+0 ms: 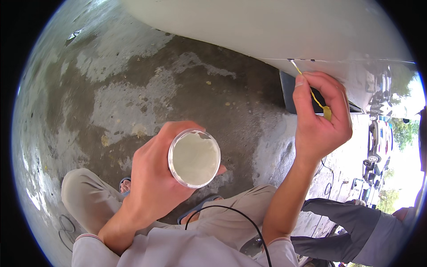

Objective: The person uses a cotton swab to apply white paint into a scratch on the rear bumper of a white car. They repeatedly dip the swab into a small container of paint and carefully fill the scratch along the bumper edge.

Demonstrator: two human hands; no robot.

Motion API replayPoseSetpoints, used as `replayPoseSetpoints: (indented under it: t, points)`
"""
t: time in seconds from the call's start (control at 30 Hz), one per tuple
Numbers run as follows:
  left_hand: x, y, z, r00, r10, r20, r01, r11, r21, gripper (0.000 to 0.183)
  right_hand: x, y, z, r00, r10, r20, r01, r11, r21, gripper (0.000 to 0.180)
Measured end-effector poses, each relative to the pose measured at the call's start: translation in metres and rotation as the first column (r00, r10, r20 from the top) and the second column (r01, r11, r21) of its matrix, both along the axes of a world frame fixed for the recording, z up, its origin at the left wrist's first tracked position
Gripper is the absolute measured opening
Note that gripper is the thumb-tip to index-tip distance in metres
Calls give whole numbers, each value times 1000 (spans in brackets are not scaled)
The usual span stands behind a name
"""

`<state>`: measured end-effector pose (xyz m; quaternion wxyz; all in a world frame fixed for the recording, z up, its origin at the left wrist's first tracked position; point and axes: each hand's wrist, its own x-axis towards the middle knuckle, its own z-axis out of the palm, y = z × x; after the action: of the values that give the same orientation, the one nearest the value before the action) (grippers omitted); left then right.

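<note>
My left hand (156, 173) is wrapped around a clear plastic cup (195, 160) that holds an off-white liquid resembling paint, with some smeared on the rim. Between thumb and fingers, my right hand (320, 106) pinches a thin yellow stem (315, 96), which widens to a flat yellow piece near the palm. White covers the stem's tip, which meets the lower edge of a glossy off-white car body panel (283, 30). Two small dark marks (312, 60) lie along that edge, one right at the tip.
A dark flap (288, 91) hangs below the panel. Stained concrete floor (133, 96) spreads beneath me. A black cable (230, 208) arches over my lap. Another person in dark trousers (340, 213) stands at the right, with parked cars (378, 140) farther off.
</note>
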<state>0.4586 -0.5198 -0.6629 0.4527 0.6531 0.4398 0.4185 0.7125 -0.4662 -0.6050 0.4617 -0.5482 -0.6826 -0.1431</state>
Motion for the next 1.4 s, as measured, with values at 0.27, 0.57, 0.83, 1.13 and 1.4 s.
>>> replayPoseSetpoints:
  t: [0.27,0.57,0.83,1.13,1.4]
  points:
    - [-2,-7,7,1000,-9,21,12,992,-126,67,7,3,-2,997,67,41,-69,997,48,16]
    - [-4,-13,11,1000,-23,-20,21,997,-81,74,15,9,-4,991,101,84,-114,980,166,22]
    - [0,-15,8,999,10,-50,-14,997,-76,79,12,12,-9,990,133,54,-143,949,281,20]
    - [1,-15,4,999,-6,-40,4,999,-45,78,27,14,-11,972,234,27,-233,937,262,17]
    - [3,-17,5,994,-9,-111,5,999,-40,77,24,8,-7,975,217,42,-219,929,299,17]
